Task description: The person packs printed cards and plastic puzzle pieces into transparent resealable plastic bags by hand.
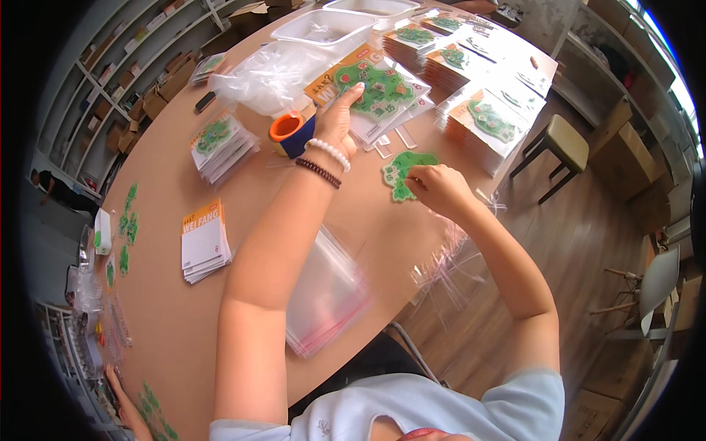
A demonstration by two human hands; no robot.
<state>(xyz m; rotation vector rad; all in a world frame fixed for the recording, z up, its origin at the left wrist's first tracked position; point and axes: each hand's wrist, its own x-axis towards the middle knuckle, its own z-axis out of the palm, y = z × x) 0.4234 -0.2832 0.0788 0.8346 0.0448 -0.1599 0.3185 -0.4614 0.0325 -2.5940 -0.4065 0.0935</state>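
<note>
A storeroom with loaded shelves (99,92) surrounds a broad tan table (158,320). On it stands an orange-rimmed blue tub (296,141). Right of the tub, the left hand (340,123) grips a printed card packet (371,92), thumb across its front. Farther right and slightly nearer than the tub lies a green cutout (401,170); the right hand (441,187) has its fingertips bunched at that piece's edge, whether pinching or merely touching I cannot tell. Clear plastic sleeves (323,298) lie on the tub's near side. The step appears to be picking up the cutout; the next move likely calls for a light edge pinch.
</note>
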